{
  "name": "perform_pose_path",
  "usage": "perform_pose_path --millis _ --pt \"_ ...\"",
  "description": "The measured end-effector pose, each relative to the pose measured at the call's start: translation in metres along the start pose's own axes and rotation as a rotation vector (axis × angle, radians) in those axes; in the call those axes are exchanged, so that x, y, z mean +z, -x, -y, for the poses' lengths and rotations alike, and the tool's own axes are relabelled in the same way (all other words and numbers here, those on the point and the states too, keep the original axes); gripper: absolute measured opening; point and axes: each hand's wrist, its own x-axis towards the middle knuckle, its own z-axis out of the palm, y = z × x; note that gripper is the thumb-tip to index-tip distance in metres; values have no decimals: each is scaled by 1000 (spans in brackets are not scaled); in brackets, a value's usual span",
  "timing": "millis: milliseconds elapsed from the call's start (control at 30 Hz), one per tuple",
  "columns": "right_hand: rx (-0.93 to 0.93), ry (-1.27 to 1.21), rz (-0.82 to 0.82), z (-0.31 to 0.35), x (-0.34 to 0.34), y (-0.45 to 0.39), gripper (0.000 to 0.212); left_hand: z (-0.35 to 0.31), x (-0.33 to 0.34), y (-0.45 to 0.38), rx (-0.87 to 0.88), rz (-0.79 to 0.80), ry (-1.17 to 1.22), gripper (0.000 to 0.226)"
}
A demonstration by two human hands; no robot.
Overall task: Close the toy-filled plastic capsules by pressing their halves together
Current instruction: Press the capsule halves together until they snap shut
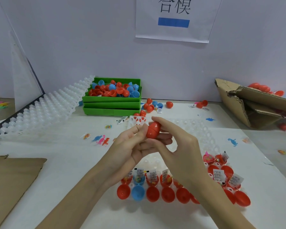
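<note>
Above the middle of the white table [73,171], both hands meet around a red capsule [153,130]. It sits between them, raised off the surface, its two halves together with a seam line showing across its body. The left hand [132,146] cradles it from below and the side, fingers curled under it and the thumb pressed against its left face. The right hand [177,142] pinches it from the far side, thumb beneath and forefinger arching over the top.

Below the hands lies a clear tray [203,129] with a near row of open capsule halves [153,194], mostly red and one blue, and behind them filled halves [153,180] with paper slips and small toys. Further back a green bin [111,111] holds loose red and blue shells. Small toy dinosaurs [101,139] lie scattered left of the hands. A torn cardboard box [238,103] leans at the right.
</note>
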Motion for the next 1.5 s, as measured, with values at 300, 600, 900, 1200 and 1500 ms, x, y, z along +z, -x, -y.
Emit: perform_pose_path --millis 300,600,900,1200,1500 --pt "-39 131 93 -5 2 2 47 5 2 0 27 -117 -31 53" --pt "-78 44 73 -1 6 3 59 0 0 0 13 -112 35 50" --pt "-94 43 31 -6 10 6 57 4 8 0 53 -148 40 44" --pt "-35 101 134 -13 3 0 59 5 0 0 67 -239 -274 51" --pt "119 -118 62 -12 -9 -11 43 -12 -7 2 154 -281 -444 27"
